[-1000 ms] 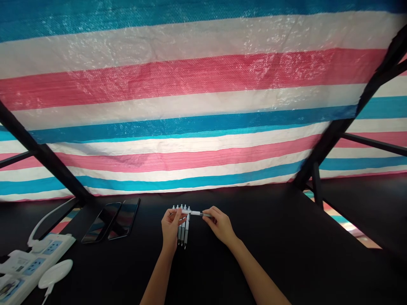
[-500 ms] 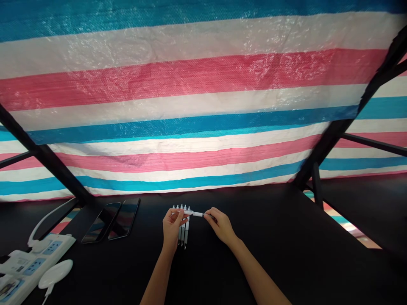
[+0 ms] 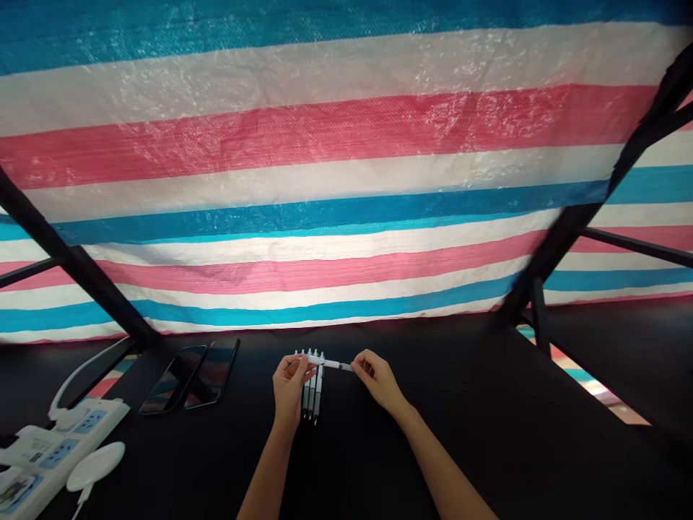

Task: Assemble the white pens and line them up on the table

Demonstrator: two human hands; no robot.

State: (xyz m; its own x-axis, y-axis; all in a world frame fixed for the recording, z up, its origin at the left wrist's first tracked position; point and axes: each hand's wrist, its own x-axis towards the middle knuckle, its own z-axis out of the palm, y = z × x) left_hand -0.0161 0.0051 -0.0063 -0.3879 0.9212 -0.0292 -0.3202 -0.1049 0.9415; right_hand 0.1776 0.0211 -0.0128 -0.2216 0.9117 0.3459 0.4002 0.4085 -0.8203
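Observation:
A white pen (image 3: 330,363) with a grey grip section lies almost level between my two hands, above the black table. My left hand (image 3: 291,386) is closed around its left end, thumb and fingers pinching the barrel. At the other end, the fingertips of my right hand (image 3: 376,378) are pinched on the tip of the grey section, which they partly hide. Below the held pen, several similar white and grey pens (image 3: 312,397) lie side by side on the table, tips toward me. My left hand covers some of them.
Left of my hands lie two dark phones (image 3: 174,380). A white power strip (image 3: 59,451) with plugs and a round white charging pad (image 3: 96,466) are at the lower left. Black frame bars (image 3: 97,289) and a striped tarpaulin (image 3: 325,274) stand behind the black table (image 3: 460,375).
My hands have drawn slightly apart, the left one a little leftward and the right one a little rightward. More of the pen's grey section shows between them.

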